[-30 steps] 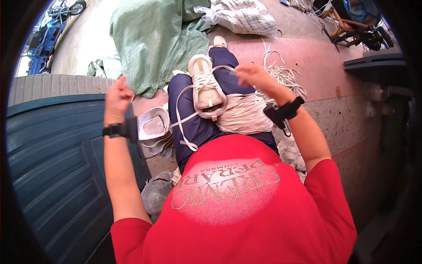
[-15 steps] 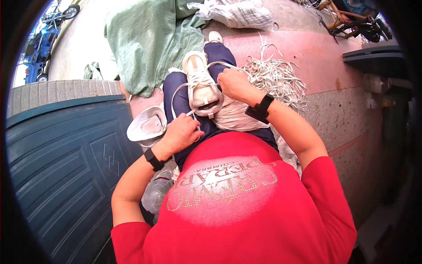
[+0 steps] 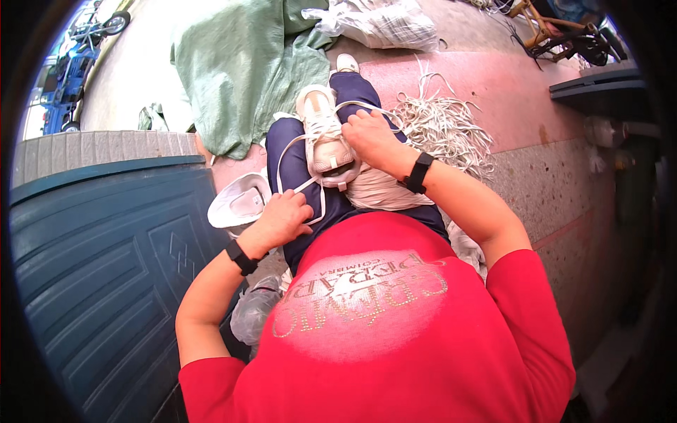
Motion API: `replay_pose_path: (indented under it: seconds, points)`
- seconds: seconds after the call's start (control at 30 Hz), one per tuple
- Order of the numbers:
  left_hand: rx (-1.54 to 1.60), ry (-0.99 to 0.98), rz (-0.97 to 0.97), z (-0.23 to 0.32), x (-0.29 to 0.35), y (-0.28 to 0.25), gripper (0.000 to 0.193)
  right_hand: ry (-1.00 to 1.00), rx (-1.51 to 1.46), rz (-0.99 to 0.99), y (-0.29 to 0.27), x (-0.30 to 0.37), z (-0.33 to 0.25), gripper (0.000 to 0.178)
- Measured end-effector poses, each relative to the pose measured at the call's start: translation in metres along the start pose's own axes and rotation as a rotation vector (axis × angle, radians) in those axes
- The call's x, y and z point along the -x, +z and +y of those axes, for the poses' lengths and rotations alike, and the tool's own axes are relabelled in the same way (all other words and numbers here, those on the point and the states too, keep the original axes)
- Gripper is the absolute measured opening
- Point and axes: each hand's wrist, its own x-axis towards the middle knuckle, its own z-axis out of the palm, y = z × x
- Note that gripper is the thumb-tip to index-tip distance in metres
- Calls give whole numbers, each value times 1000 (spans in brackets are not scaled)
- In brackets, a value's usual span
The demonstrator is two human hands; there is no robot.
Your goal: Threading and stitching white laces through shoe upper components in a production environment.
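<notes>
A cream sneaker (image 3: 331, 154) rests on my lap between my thighs, toe pointing away and heel opening toward me. White lace runs through its eyelets, with long loose ends out to both sides. My left hand (image 3: 284, 217) is closed on the left part of the shoelace (image 3: 280, 163), just below and left of the heel. At the shoe's right side, my right hand (image 3: 374, 139) has its fingers closed by the lacing, on the lace. Its fingertips are partly hidden. Under the shoe and right hand lies a bundle of pale laces (image 3: 386, 189) across my lap.
A heap of loose white laces (image 3: 448, 130) lies at right. Left of my knee is a white hollow thing (image 3: 241, 199), like an upturned cap. Beyond are a green cloth sheet (image 3: 233, 77) and a plastic bag (image 3: 384, 25). A blue panelled door (image 3: 127, 282) stands at left.
My left hand has moved slightly left and down, away from the shoe, with the lace. My right hand has shifted slightly left, closer to the lacing.
</notes>
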Motion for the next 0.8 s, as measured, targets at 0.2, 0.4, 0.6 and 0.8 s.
replay_pose_path:
  seconds: [0.2,0.4,0.6,0.8]
  points:
    - [912,-426,131,-32,13,-12,12,148,-4,15,-16,-1,-15,10]
    - [1711,-355,962,-142,68,-143,19,177,110,-124,-10,-5,-19,9]
    - [1810,-466,1104,-201,103,-140,16,181,4,-114,0,-6,-20,7]
    - [1169,-588,669,-117,9,-50,21,7,-219,-9,1,-6,-6,13]
